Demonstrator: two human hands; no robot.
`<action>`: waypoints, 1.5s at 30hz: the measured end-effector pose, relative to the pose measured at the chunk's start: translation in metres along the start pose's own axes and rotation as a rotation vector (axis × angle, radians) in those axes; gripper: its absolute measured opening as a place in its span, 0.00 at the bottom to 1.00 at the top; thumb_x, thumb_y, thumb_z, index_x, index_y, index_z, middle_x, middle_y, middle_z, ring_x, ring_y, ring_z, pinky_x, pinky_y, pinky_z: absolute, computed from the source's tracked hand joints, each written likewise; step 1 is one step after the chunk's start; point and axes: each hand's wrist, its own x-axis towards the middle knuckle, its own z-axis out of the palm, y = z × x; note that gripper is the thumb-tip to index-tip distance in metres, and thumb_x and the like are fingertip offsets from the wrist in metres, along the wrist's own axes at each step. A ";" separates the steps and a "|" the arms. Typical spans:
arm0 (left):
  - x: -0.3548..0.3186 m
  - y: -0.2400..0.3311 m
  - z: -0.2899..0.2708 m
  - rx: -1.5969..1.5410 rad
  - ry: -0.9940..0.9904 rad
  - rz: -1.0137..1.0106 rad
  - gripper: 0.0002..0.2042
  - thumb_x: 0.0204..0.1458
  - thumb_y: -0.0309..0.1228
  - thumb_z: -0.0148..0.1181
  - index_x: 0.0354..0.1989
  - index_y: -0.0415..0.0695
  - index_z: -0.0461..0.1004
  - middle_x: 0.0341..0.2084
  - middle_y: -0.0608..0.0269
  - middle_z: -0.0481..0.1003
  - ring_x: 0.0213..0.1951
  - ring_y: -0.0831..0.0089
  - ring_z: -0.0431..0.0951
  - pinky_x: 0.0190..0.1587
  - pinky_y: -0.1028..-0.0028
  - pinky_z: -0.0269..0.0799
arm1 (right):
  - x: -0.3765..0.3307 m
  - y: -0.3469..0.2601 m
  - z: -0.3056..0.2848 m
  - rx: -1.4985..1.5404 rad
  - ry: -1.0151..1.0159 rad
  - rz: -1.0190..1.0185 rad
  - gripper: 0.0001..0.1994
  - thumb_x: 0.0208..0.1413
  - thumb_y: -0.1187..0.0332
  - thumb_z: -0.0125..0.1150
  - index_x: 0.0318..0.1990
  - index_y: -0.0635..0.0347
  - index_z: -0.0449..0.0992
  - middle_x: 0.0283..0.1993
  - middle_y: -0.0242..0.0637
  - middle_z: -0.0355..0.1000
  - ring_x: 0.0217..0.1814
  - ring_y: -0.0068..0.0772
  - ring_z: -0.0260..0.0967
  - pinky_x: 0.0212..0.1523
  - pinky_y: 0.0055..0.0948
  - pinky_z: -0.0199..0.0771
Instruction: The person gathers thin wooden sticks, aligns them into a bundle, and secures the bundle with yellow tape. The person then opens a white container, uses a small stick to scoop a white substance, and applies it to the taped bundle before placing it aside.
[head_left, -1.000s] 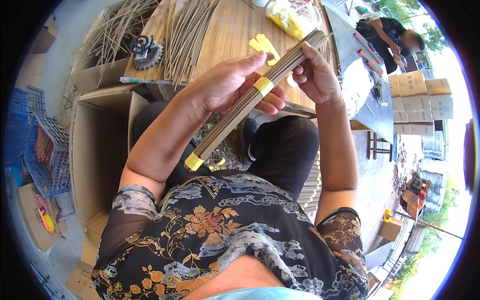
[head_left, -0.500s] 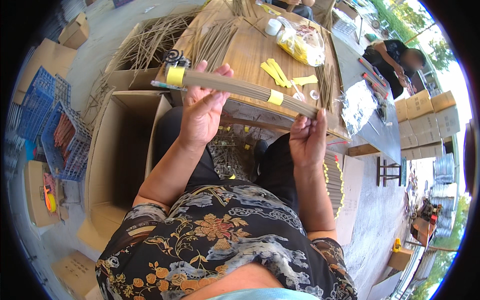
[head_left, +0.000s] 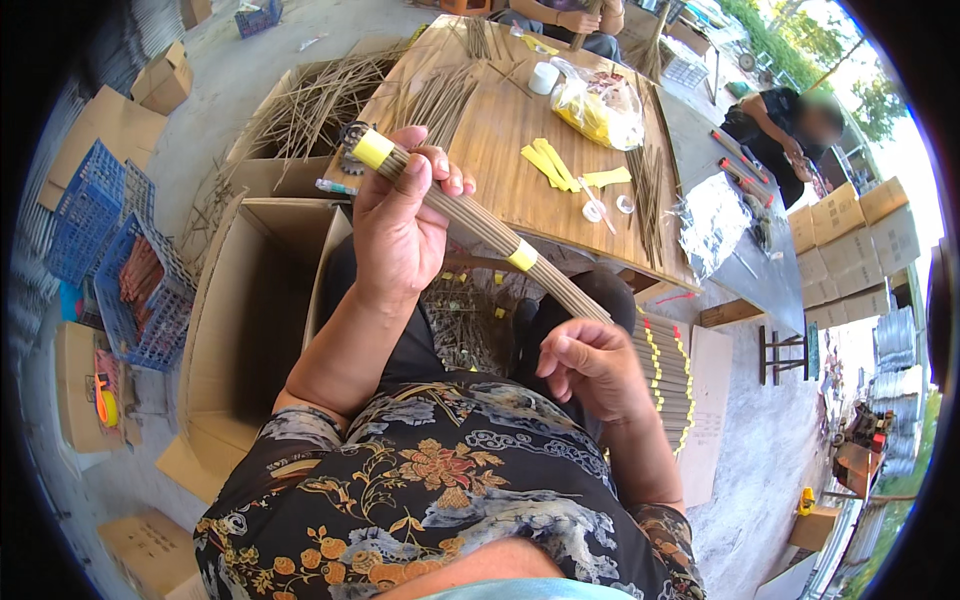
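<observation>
We held a long bundle of thin sticks (head_left: 480,218) up over the near edge of the wooden table (head_left: 500,130). It had 2 yellow bands. Our left hand (head_left: 400,225) was raised high, fingers shut tight near one end. Our right hand (head_left: 592,365) was low and loosely curled by the other end; we could not tell if it gripped. A firm, level hold would keep the sticks together.
</observation>
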 end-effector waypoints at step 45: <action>0.019 0.015 -0.006 0.043 0.154 0.059 0.09 0.54 0.30 0.50 0.44 0.48 0.67 0.25 0.65 0.68 0.25 0.77 0.66 0.27 0.75 0.64 | -0.042 0.057 -0.048 -0.352 0.125 -0.036 0.08 0.55 0.69 0.53 0.34 0.66 0.73 0.26 0.28 0.69 0.28 0.15 0.63 0.32 0.14 0.63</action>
